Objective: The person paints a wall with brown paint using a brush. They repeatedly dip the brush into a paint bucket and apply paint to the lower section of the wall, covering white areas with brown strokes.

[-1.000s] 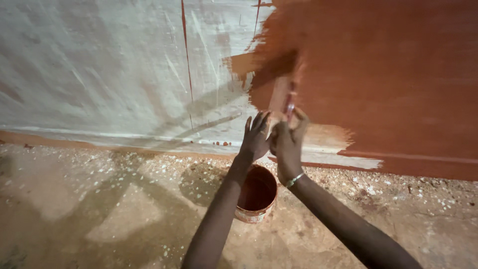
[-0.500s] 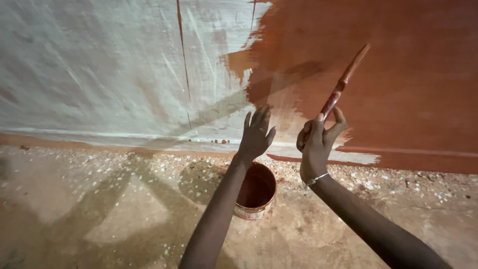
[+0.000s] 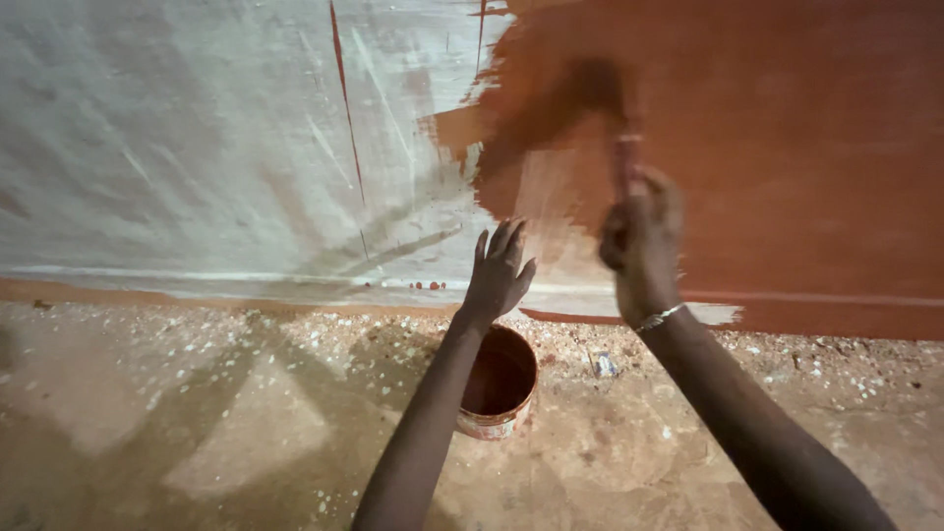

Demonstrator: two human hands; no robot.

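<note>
My right hand (image 3: 641, 241) grips a paintbrush (image 3: 623, 157) held upright against the wall, its bristles blurred on the reddish-brown painted area (image 3: 767, 147). A thin bracelet sits on that wrist. My left hand (image 3: 500, 270) is raised with its fingers spread, empty, close to the lower wall at the edge of the fresh paint. Below it a round paint can (image 3: 500, 383) with brown paint stands on the floor, partly hidden by my left forearm.
The left part of the wall (image 3: 197, 147) is bare whitish-grey with thin red vertical lines. A pale strip runs along the wall's foot. The sandy floor (image 3: 197, 413) is speckled with white flecks and small debris.
My right hand has swung the brush from tilted to the right to upright and moved it left over the paint's edge. My left hand stays raised and spread.
</note>
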